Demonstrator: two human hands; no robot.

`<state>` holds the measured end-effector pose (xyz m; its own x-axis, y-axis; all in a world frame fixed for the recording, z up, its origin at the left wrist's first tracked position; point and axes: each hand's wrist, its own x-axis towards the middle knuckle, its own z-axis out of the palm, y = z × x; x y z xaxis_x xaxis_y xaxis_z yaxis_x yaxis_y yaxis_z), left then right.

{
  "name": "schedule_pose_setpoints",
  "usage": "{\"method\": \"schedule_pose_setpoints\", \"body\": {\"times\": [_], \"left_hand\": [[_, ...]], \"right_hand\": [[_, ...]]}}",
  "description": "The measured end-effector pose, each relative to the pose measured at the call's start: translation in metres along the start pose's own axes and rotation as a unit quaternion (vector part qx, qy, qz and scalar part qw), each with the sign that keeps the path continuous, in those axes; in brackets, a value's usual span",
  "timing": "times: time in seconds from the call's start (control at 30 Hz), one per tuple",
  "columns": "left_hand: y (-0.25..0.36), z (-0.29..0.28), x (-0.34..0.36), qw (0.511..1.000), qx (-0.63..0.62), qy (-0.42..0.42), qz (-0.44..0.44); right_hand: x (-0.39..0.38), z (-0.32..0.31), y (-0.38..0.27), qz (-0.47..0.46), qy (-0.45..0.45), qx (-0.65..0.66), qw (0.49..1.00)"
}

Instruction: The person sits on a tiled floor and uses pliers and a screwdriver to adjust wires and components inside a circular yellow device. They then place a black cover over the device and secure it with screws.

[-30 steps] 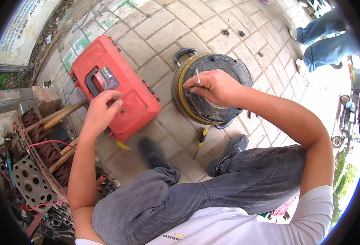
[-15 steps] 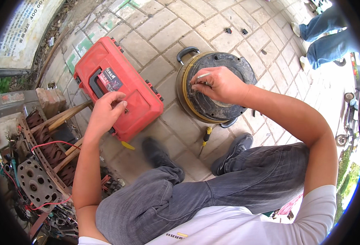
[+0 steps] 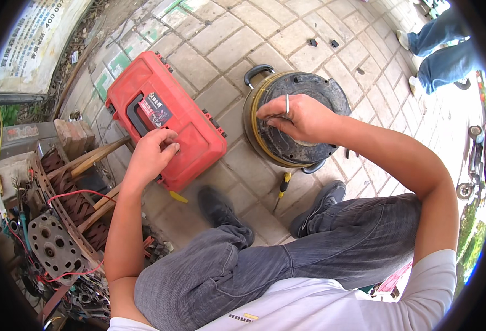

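My right hand (image 3: 301, 117) is over a round pot-like appliance (image 3: 314, 85) with a worn black flat face, a gold-brown side and black loop handles. A thin, pale silvery stick (image 3: 287, 103) stands up between its fingers, whose tips come close together above the black face. My left hand (image 3: 153, 153) hovers at the near end of a red plastic toolbox (image 3: 196, 144). Its thumb and forefinger meet around something small and dark that I cannot make out. The toolbox lies closed, its black handle (image 3: 138, 115) folded down.
A yellow-and-black screwdriver (image 3: 283, 185) lies between my shoes, below the appliance. Small black pieces (image 3: 324, 42) are on the paving beyond. At left sit scrap metal parts (image 3: 49, 248), wooden handles (image 3: 88, 163) and wires. Another person's legs (image 3: 441, 55) stand at upper right.
The whole view has shifted slightly. The silvery stick has swung from lying sideways to upright in my right hand. My left hand's fingertips have drawn closer together.
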<state>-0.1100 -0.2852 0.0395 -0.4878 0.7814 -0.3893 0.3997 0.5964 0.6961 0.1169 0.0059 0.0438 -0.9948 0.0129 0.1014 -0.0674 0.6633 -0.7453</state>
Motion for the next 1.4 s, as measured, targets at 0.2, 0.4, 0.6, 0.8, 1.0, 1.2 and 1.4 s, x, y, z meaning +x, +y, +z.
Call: {"method": "schedule_pose_setpoints", "body": {"times": [0.2,0.4,0.6,0.8,1.0,1.2,1.4], "left_hand": [[0.001,0.001,-0.003,1.0,0.001,0.011,0.014],[0.015,0.001,-0.004,0.998,-0.046,0.01,0.037],[0.093,0.036,0.009,0.971,-0.19,-0.073,0.126],[0.147,0.079,0.028,0.948,-0.156,-0.011,0.278],[0.147,0.095,0.03,0.926,-0.145,0.047,0.346],[0.129,0.111,0.045,0.878,-0.229,0.087,0.411],[0.129,0.095,0.06,0.838,-0.477,-0.254,0.083]], "right_hand": [[-0.002,0.0,0.001,0.026,-0.025,-0.027,0.999],[-0.002,0.004,0.001,0.014,0.019,0.012,1.0],[-0.003,0.005,0.008,-0.023,0.038,-0.065,0.997],[-0.007,0.004,0.005,-0.004,0.034,-0.068,0.997],[-0.007,0.011,0.007,0.026,0.047,-0.054,0.997],[-0.008,0.009,0.008,-0.006,0.033,-0.103,0.994],[0.001,-0.065,-0.014,0.171,-0.072,-0.016,0.982]]}}
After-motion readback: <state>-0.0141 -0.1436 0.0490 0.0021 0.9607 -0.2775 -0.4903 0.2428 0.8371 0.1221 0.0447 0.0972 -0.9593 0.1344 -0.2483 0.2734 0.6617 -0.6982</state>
